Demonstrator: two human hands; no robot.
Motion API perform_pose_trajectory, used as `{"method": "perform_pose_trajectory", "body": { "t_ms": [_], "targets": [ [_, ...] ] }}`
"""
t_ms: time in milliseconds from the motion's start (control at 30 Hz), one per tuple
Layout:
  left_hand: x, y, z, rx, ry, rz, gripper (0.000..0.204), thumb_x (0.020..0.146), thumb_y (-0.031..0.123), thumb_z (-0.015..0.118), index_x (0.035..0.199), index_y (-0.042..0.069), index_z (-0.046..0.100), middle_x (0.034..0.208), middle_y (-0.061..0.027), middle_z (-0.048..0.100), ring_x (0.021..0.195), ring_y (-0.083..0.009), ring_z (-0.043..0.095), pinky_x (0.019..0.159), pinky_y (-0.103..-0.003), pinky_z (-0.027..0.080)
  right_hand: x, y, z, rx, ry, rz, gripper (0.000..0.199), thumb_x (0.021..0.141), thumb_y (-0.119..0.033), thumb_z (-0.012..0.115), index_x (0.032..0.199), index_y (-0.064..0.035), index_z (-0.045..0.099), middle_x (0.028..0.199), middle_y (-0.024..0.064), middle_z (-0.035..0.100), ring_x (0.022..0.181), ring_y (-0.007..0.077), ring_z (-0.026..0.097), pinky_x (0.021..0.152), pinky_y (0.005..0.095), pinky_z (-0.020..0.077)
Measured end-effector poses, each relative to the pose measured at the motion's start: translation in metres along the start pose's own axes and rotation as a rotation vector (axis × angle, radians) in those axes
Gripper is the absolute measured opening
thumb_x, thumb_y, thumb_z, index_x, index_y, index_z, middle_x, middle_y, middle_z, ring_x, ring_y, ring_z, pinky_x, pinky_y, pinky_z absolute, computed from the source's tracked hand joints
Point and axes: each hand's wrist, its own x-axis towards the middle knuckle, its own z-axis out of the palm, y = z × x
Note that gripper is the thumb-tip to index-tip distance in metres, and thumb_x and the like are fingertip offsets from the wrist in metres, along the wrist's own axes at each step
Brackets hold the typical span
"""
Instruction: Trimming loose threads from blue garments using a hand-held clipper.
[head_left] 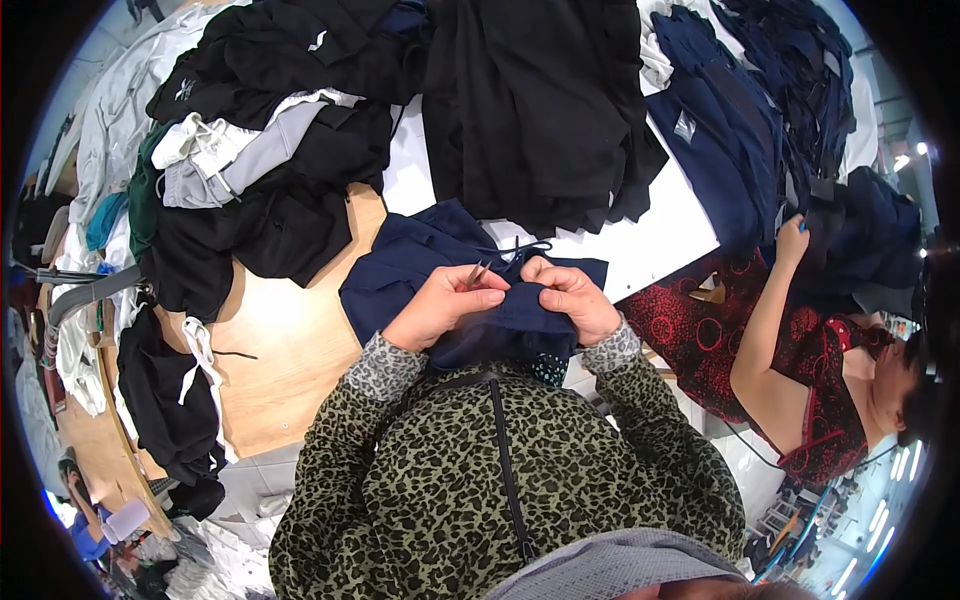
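A navy garment with a drawcord [400, 265] lies at the table's near edge and hangs toward my lap. My left hand [455, 302] is closed around small metal thread snips [478, 273], whose pointed tips stick up between thumb and fingers. The same hand's fingertips meet the bunched navy cloth. On the other side, my right hand [578, 298] pinches a fold of that garment between thumb and bent fingers. Both hands are close together in front of my chest. The exact spot between the fingertips is too small to make out.
Black garments [530, 110] are stacked straight ahead, and more black, white and grey clothes [240, 160] lie at left. Navy garments [715, 140] pile up at right. There, a person in a red-patterned dress [815, 400] reaches into the navy clothes. The wooden tabletop [285, 350] shows at left.
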Motion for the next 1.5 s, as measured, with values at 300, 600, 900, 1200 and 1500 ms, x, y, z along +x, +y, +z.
{"method": "perform_pose_trajectory", "body": {
  "t_ms": [300, 600, 900, 1200, 1500],
  "targets": [
    [0.007, -0.021, 0.011, -0.022, 0.127, 0.208, 0.008, 0.084, 0.005, 0.064, 0.089, -0.001, 0.063, 0.080, 0.0024, 0.056, 0.074, -0.0040, 0.053, 0.065, -0.018, 0.042, 0.002, 0.014, 0.014, 0.224, 0.152, 0.025, 0.018, 0.086, -0.012, 0.063, 0.100, -0.0005, 0.063, 0.107, 0.0028, 0.060, 0.094, 0.0117, 0.058, 0.086, 0.0248, 0.0446],
    [0.005, 0.003, 0.022, 0.674, 0.273, 0.551, 0.014, 0.081, 0.008, 0.067, 0.091, -0.002, 0.064, 0.077, -0.0024, 0.058, 0.059, -0.0079, 0.052, 0.051, -0.023, 0.040, 0.006, 0.006, 0.021, -0.077, 0.175, 0.002, 0.012, 0.086, -0.006, 0.061, 0.095, 0.0016, 0.064, 0.092, 0.0017, 0.062, 0.086, 0.0075, 0.054, 0.079, 0.0218, 0.0427],
    [0.013, -0.010, 0.027, 0.805, 0.367, 0.653, 0.011, 0.084, 0.006, 0.061, 0.087, -0.001, 0.054, 0.074, -0.0066, 0.053, 0.060, -0.0138, 0.050, 0.054, -0.026, 0.041, 0.007, 0.010, 0.021, -0.200, 0.179, -0.038, 0.012, 0.087, -0.005, 0.060, 0.095, 0.0032, 0.063, 0.089, -0.0010, 0.060, 0.083, 0.0067, 0.052, 0.079, 0.0219, 0.0410],
    [0.016, -0.016, 0.022, 0.247, 0.211, 0.344, 0.009, 0.093, 0.015, 0.054, 0.089, 0.006, 0.055, 0.073, 0.0069, 0.048, 0.060, -0.0017, 0.039, 0.053, -0.018, 0.034, 0.007, 0.014, 0.018, -0.085, 0.213, 0.055, 0.014, 0.087, -0.008, 0.062, 0.098, 0.0010, 0.064, 0.090, -0.0025, 0.061, 0.081, 0.0039, 0.052, 0.074, 0.0192, 0.0421],
    [0.008, -0.004, 0.026, -0.072, 0.117, 0.099, 0.014, 0.092, 0.022, 0.058, 0.089, 0.008, 0.055, 0.063, 0.0086, 0.041, 0.051, -0.0004, 0.033, 0.044, -0.017, 0.027, 0.004, 0.012, 0.015, 0.073, 0.185, 0.138, 0.016, 0.086, -0.008, 0.063, 0.099, 0.0002, 0.064, 0.091, -0.0012, 0.064, 0.082, 0.0054, 0.056, 0.076, 0.0191, 0.0449]
  ]
}}
